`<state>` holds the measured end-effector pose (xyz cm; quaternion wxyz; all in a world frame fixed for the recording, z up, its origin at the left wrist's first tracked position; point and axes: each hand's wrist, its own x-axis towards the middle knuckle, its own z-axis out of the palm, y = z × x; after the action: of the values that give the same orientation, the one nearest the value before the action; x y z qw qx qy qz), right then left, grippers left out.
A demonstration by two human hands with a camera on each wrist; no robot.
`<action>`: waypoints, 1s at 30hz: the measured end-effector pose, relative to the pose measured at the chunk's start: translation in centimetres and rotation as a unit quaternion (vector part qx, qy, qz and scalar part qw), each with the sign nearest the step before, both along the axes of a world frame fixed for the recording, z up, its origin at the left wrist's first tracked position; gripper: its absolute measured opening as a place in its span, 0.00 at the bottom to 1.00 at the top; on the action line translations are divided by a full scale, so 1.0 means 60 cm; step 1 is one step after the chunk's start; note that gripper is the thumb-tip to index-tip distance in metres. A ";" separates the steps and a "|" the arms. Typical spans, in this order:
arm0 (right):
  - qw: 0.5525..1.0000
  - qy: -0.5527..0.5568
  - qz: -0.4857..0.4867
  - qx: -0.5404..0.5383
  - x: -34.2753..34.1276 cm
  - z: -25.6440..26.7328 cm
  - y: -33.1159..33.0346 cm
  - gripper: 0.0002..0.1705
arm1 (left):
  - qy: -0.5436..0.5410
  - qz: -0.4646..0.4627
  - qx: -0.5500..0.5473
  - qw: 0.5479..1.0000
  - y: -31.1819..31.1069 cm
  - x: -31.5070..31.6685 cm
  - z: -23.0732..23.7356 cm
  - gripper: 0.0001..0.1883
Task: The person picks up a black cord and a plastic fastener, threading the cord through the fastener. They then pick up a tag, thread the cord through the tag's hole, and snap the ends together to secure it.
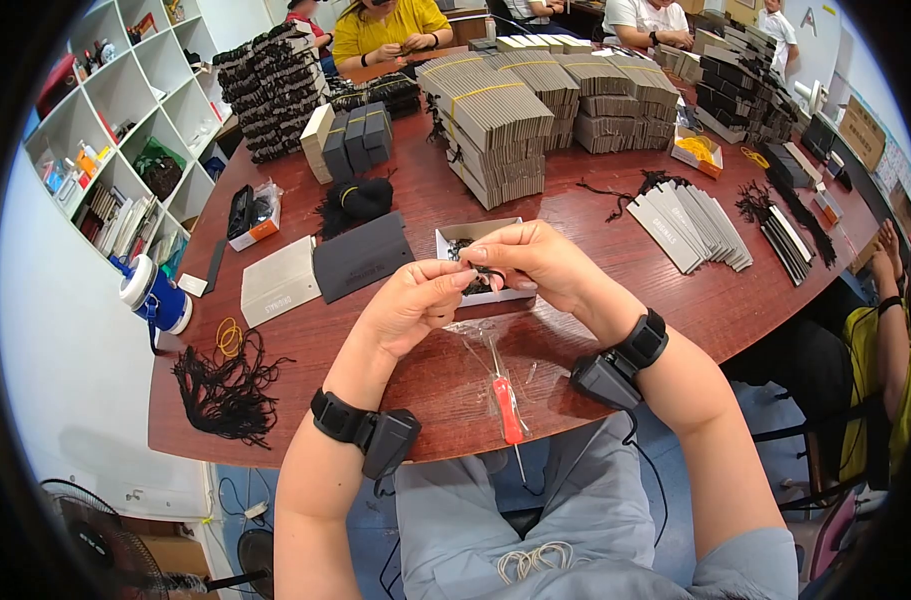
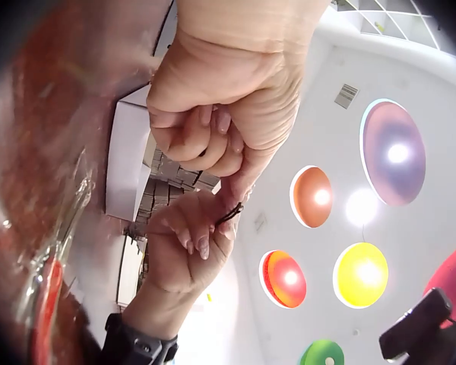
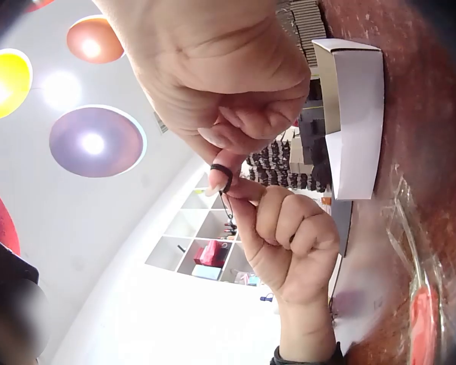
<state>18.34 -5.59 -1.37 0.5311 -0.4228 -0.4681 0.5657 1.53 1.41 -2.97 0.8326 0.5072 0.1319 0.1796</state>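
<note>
Both hands meet over the small white box (image 1: 527,297), which has black pieces inside. My left hand (image 1: 415,303) pinches a thin black cord (image 3: 223,199) between thumb and forefinger, other fingers curled in. Fingertip to fingertip with it, my right hand (image 1: 545,262) pinches the same cord, and a black loop of it (image 3: 226,173) bends round a fingertip in the right wrist view. From the left wrist, the cord shows as a short dark strand (image 2: 232,213) at the fingertips. Below the hands lies a red-handled hook tool (image 1: 506,408) on clear plastic, its thin shaft past the table edge.
On the left lie a light card sleeve (image 1: 279,280), a dark one (image 1: 363,257) and a bundle of black cords (image 1: 228,388). Fanned grey tags (image 1: 687,228) lie on the right. Banded grey stacks (image 1: 490,110) stand behind, and a blue-white jug (image 1: 157,296) stands at the left edge.
</note>
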 end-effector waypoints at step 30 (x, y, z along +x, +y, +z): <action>0.997 -0.010 -0.018 0.079 -0.017 0.007 -0.012 0.08 | -0.030 -0.023 0.009 0.999 -0.015 0.002 0.008 0.09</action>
<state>17.33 -6.29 -0.97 0.5687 -0.3934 -0.5085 0.5131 1.62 0.54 -2.51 0.8356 0.5116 0.0934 0.1772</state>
